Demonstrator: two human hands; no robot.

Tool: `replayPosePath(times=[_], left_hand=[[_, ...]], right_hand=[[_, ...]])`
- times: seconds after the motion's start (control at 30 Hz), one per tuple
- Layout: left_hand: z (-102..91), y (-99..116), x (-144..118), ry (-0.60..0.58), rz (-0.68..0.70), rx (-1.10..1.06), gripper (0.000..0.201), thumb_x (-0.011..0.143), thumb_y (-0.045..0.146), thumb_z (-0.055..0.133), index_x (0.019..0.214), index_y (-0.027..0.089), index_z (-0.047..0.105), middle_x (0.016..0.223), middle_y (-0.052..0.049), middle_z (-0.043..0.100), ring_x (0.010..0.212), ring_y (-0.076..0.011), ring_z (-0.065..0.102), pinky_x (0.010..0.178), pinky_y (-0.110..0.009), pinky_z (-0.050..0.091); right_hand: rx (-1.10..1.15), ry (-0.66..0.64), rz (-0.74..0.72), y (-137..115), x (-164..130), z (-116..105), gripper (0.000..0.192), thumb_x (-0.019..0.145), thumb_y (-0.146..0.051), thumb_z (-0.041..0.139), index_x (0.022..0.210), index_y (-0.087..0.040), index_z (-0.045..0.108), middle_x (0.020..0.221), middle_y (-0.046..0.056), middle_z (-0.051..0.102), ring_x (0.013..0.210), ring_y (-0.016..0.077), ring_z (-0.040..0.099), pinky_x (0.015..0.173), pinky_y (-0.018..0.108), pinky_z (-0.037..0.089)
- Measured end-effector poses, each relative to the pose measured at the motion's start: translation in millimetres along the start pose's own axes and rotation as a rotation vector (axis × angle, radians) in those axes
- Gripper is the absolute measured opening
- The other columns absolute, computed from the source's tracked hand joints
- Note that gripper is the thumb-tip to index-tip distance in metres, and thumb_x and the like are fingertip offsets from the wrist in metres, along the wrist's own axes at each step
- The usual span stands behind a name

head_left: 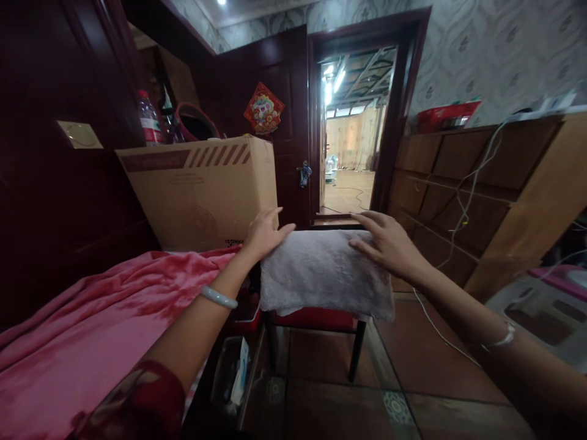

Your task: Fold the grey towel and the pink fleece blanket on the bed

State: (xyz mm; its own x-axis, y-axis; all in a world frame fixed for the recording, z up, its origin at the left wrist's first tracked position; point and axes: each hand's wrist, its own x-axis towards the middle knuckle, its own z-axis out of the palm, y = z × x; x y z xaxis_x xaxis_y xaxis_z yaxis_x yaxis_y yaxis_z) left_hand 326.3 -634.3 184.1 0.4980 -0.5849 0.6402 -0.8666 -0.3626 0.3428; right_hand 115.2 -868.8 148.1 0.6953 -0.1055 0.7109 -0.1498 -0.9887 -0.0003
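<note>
A grey plush cloth (321, 269) lies over a chair with a red seat (316, 319), its front edge hanging a little past the seat. At the cloth's far left corner is my left hand (265, 235), with thumb and fingers spread apart. My right hand (385, 244) is at the far right corner, fingers stretched out and apart over the cloth. Neither hand grips anything. Whether the fingertips touch the cloth or hover just above it, I cannot tell.
A large cardboard box (206, 189) stands behind a pink blanket (114, 324) on the left. Wooden drawers (458, 165) with a white cable (464, 208) line the right side. Ahead, a dark red door (229, 79) stands beside an open doorway (351, 140). Tiled floor (321, 360) lies below.
</note>
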Motion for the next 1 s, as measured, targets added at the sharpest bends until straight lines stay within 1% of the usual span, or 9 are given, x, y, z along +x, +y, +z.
replayPosePath(times=[0.1,0.17,0.2,0.3,0.43,0.6,0.8,0.93,1.0], left_hand=[[13.5,17,-1,-0.227,0.201,0.182,0.079,0.082,0.063,0.067,0.146,0.02,0.05,0.151,-0.015,0.049,0.143,-0.0352,0.038,0.119,-0.052,0.027],[23.0,22,-8,-0.362,0.224,0.211,0.083,0.079,0.07,0.066,0.147,0.024,0.049,0.146,-0.013,0.054,0.138,-0.036,0.044,0.115,-0.053,0.031],[26.7,22,-12,-0.395,0.216,0.199,0.082,0.079,0.072,0.065,0.145,0.026,0.05,0.141,-0.012,0.058,0.133,-0.0355,0.048,0.113,-0.051,0.034],[32.4,16,-20,-0.385,0.188,0.119,0.081,0.074,0.073,0.069,0.14,0.03,0.055,0.132,-0.011,0.063,0.124,-0.0348,0.054,0.11,-0.048,0.037],[32.9,11,-21,-0.358,0.181,0.033,0.082,0.07,0.072,0.074,0.138,0.029,0.057,0.13,-0.012,0.063,0.119,-0.0357,0.056,0.109,-0.048,0.037],[33.4,12,-22,-0.368,0.197,0.144,0.09,0.072,0.078,0.067,0.142,0.023,0.053,0.131,-0.015,0.061,0.119,-0.0378,0.055,0.105,-0.05,0.04],[30.0,15,-24,-0.369,0.251,0.209,0.091,0.074,0.081,0.061,0.144,0.024,0.049,0.129,-0.013,0.061,0.115,-0.0345,0.057,0.102,-0.047,0.043],[24.7,12,-34,-0.356,0.279,0.221,0.09,0.079,0.078,0.06,0.148,0.021,0.045,0.136,-0.015,0.057,0.126,-0.035,0.052,0.11,-0.049,0.037],[19.0,7,-50,-0.333,0.25,0.251,0.089,0.082,0.073,0.061,0.152,0.022,0.04,0.15,-0.017,0.048,0.139,-0.0364,0.041,0.118,-0.053,0.028]], right_hand=[[-0.017,-0.112,-0.13,-16,9,13,0.077,0.093,-0.071,0.041,0.157,-0.028,0.035,0.151,0.014,0.048,0.137,0.0398,0.042,0.106,0.06,0.039],[0.028,-0.201,-0.166,-19,9,23,0.081,0.091,-0.076,0.04,0.156,-0.027,0.038,0.149,0.014,0.051,0.131,0.0391,0.049,0.103,0.058,0.042],[0.056,-0.234,-0.171,-18,8,26,0.081,0.091,-0.077,0.04,0.155,-0.027,0.039,0.147,0.014,0.053,0.128,0.038,0.052,0.102,0.056,0.043],[0.107,-0.265,-0.153,-12,4,32,0.08,0.09,-0.076,0.044,0.153,-0.028,0.041,0.144,0.014,0.056,0.122,0.0366,0.057,0.099,0.053,0.045],[0.144,-0.247,-0.146,-7,3,34,0.079,0.087,-0.075,0.052,0.152,-0.03,0.044,0.141,0.013,0.058,0.12,0.037,0.058,0.1,0.053,0.044],[0.138,-0.232,-0.138,-6,2,36,0.079,0.086,-0.074,0.054,0.151,-0.03,0.046,0.135,0.013,0.062,0.115,0.0365,0.06,0.097,0.053,0.045],[0.149,-0.25,-0.143,-7,0,34,0.076,0.087,-0.073,0.052,0.15,-0.03,0.047,0.137,0.012,0.061,0.116,0.0364,0.06,0.095,0.053,0.047],[0.147,-0.248,-0.141,-7,-2,35,0.075,0.088,-0.072,0.05,0.149,-0.028,0.048,0.139,0.013,0.06,0.116,0.038,0.06,0.095,0.055,0.047],[0.168,-0.241,-0.129,-3,-6,36,0.077,0.085,-0.073,0.051,0.147,-0.028,0.051,0.136,0.014,0.061,0.111,0.0406,0.062,0.092,0.057,0.048]])
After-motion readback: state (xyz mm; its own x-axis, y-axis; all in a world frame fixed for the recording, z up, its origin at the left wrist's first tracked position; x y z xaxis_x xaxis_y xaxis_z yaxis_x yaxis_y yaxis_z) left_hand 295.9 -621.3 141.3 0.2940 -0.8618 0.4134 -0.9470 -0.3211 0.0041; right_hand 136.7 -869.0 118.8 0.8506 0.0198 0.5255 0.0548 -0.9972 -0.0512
